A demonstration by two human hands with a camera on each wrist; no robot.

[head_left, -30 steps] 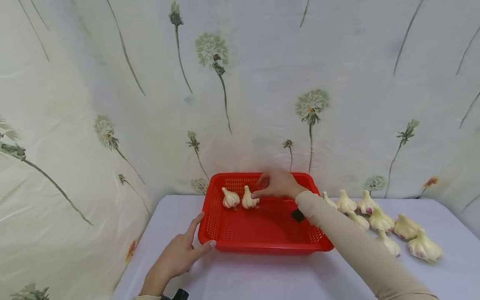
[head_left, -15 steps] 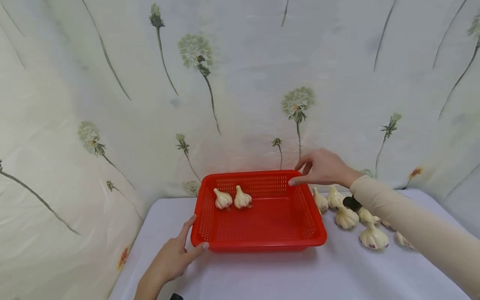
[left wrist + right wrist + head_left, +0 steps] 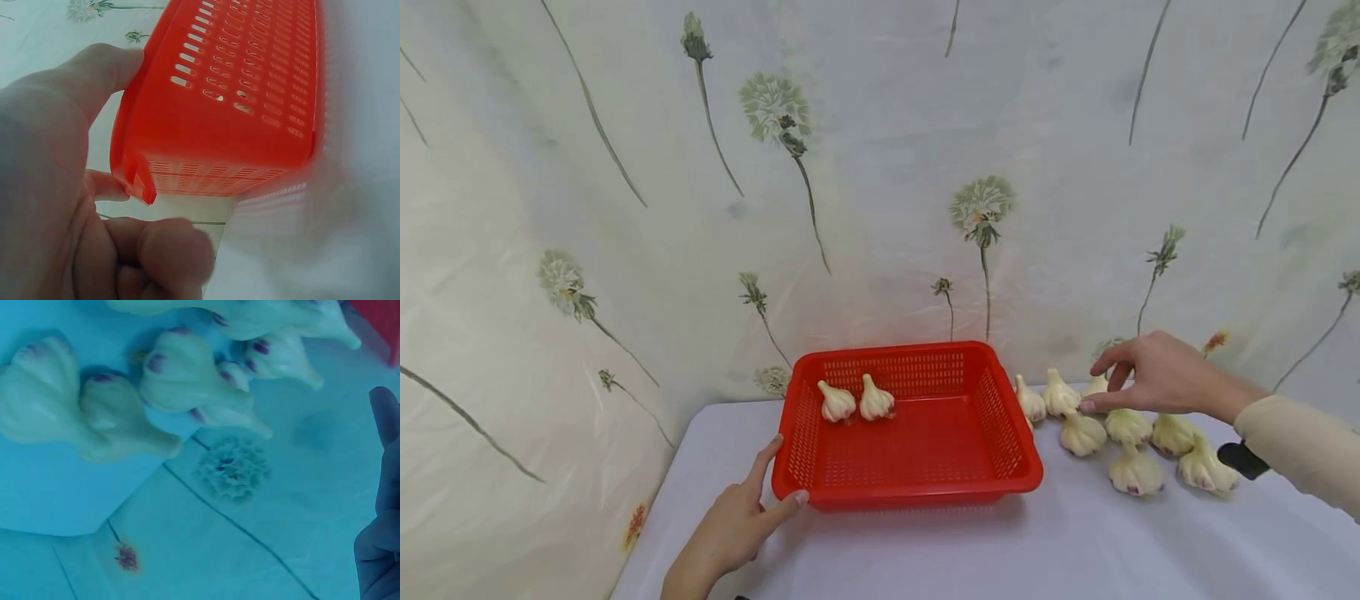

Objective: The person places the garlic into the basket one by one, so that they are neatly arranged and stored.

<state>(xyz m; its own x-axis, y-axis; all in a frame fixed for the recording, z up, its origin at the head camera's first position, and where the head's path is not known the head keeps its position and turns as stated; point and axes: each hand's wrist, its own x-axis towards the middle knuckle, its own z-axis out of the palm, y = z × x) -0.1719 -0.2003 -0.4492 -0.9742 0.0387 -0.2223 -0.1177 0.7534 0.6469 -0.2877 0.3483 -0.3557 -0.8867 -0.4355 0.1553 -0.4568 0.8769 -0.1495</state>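
A red plastic basket (image 3: 917, 492) with slotted walls stands on the table. Two garlic bulbs (image 3: 876, 400) lie in its back left part. My left hand (image 3: 730, 525) touches the basket's left front corner with a fairly straight thumb and index finger; in the left wrist view its other fingers curl below the rim (image 3: 128, 119). To the right of the basket, my right hand (image 3: 1168, 375) hovers over the garlic bulbs (image 3: 1082, 433) on the table. Thumb and fingers stand apart with nothing between them. It partly hides a bulb behind it. The right wrist view shows several purple-marked bulbs (image 3: 181, 375).
The white-covered table (image 3: 925, 550) extends in front of the basket. A pale curtain (image 3: 880, 208) printed with dandelions hangs right behind the table and along its left side. The garlic bulbs on the right stand close together, some near the basket's right wall.
My right hand has let go of a garlic bulb in the basket and moved right to the bulbs on the table. The left hand stays at the basket corner. The head view has shifted right.
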